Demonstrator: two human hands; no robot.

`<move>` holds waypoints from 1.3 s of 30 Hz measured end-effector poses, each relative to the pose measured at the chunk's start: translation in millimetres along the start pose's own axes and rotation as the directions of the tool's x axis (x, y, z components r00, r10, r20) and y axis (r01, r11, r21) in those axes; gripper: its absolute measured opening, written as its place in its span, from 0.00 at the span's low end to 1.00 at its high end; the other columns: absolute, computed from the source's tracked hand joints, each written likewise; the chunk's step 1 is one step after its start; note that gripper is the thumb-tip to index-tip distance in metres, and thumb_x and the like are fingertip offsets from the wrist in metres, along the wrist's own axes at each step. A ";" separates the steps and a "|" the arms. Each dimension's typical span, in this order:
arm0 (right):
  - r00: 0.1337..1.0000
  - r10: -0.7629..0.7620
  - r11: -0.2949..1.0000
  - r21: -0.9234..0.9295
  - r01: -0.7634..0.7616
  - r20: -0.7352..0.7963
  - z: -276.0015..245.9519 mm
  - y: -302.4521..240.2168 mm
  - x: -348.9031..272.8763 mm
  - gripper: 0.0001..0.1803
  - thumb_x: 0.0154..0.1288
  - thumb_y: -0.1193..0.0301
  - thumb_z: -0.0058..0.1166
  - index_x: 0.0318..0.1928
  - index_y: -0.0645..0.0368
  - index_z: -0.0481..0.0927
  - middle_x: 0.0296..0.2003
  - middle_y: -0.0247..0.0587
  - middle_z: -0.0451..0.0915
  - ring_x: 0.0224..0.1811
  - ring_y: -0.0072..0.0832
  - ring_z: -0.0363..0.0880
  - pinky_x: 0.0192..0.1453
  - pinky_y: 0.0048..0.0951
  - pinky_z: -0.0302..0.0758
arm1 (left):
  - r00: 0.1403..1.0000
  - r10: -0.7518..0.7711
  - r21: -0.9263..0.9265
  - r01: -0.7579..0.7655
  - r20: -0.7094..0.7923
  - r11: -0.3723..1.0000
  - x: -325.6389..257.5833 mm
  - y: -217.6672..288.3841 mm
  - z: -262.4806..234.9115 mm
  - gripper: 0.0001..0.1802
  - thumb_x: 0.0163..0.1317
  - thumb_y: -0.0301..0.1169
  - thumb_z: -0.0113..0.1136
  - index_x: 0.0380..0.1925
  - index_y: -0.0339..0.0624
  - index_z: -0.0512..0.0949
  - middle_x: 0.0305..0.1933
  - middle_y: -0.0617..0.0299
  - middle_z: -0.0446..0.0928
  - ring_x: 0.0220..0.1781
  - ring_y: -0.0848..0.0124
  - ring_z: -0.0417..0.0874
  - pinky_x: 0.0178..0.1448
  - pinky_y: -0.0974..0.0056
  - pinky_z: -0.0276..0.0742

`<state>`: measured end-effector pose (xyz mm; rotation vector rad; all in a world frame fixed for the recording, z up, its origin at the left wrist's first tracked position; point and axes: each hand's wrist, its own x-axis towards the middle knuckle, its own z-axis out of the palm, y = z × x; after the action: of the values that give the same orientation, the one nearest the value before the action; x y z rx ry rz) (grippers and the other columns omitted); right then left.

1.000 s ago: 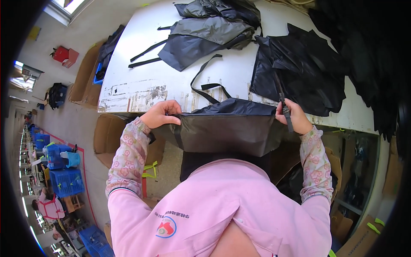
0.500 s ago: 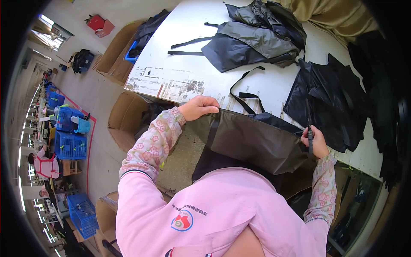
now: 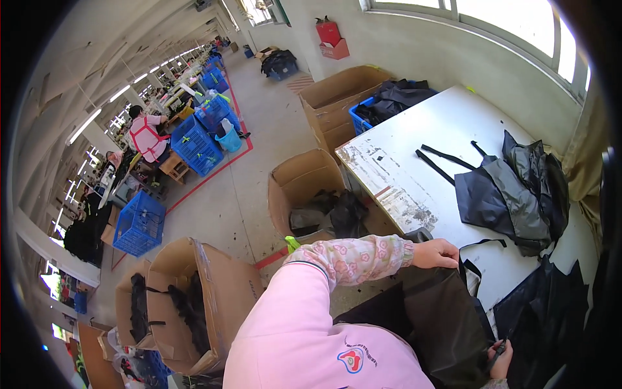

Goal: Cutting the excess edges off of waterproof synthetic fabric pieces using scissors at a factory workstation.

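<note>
A dark olive-black fabric piece (image 3: 447, 321) with black straps hangs in front of me along the table's near edge. My left hand (image 3: 437, 253) is closed on its upper left corner, thumb over the edge. Lower down at the right, my right hand (image 3: 501, 361) grips the opposite edge, with a black strap between its fingers; part of this hand is out of view. Beside the right hand, black fabric pieces (image 3: 547, 308) lie on the white table (image 3: 402, 155). Farther back rests a heap of grey and black sewn pieces (image 3: 518, 188) with loose straps.
Left of the table stand a cardboard box (image 3: 278, 194) with dark fabric and another large box (image 3: 220, 285). A blue crate (image 3: 359, 120) sits beyond the table. Blue baskets (image 3: 139, 223) and a seated person (image 3: 148, 133) are across the aisle. A window (image 3: 473, 19) is at the upper right.
The view has swung to the left, so the table and both hands now appear farther right. Both hands keep their hold on the fabric piece.
</note>
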<state>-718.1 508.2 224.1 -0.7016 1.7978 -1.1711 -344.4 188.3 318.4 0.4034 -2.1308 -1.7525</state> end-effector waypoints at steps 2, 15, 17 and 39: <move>0.996 -0.069 0.997 0.035 0.070 -0.049 -7.8 9.9 7.5 0.04 0.70 0.73 0.48 0.44 0.53 0.70 0.28 0.26 0.71 0.25 0.16 0.68 0.25 0.17 0.64 | 0.995 -0.059 -0.083 0.066 0.084 0.994 -2.6 -3.4 0.0 0.10 0.62 0.33 0.65 0.34 0.38 0.77 0.30 0.67 0.76 0.34 0.79 0.72 0.40 0.68 0.70; 0.922 -0.387 0.735 -0.596 0.324 0.025 56.9 -136.1 -26.5 0.23 0.49 0.70 0.72 0.43 0.63 0.76 0.28 0.44 0.78 0.28 0.38 0.75 0.35 0.34 0.71 | 0.920 -0.294 -0.240 0.356 0.257 0.903 -1.5 5.8 -21.2 0.15 0.54 0.24 0.69 0.42 0.39 0.79 0.38 0.70 0.79 0.41 0.80 0.76 0.48 0.72 0.72; 0.873 -0.477 0.544 -0.747 0.383 0.099 87.1 -173.0 -29.5 0.28 0.42 0.56 0.75 0.37 0.61 0.75 0.29 0.47 0.80 0.32 0.50 0.79 0.34 0.43 0.72 | 0.903 -0.341 -0.297 0.411 0.261 0.862 -3.0 9.8 -23.9 0.15 0.54 0.20 0.67 0.43 0.39 0.78 0.39 0.71 0.79 0.42 0.81 0.76 0.49 0.73 0.72; 0.699 -0.468 0.163 -0.725 0.669 0.541 142.8 -229.6 -23.8 0.32 0.43 0.42 0.69 0.26 0.60 0.74 0.21 0.45 0.77 0.26 0.45 0.78 0.33 0.40 0.71 | 0.888 -0.294 -0.108 0.351 0.355 0.930 12.4 39.8 8.7 0.14 0.56 0.23 0.67 0.43 0.36 0.79 0.36 0.71 0.78 0.38 0.83 0.75 0.44 0.75 0.72</move>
<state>-580.4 372.9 415.0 -2.2685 1.9426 -0.3301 -359.3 198.3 357.0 0.4667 -2.2084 -2.3204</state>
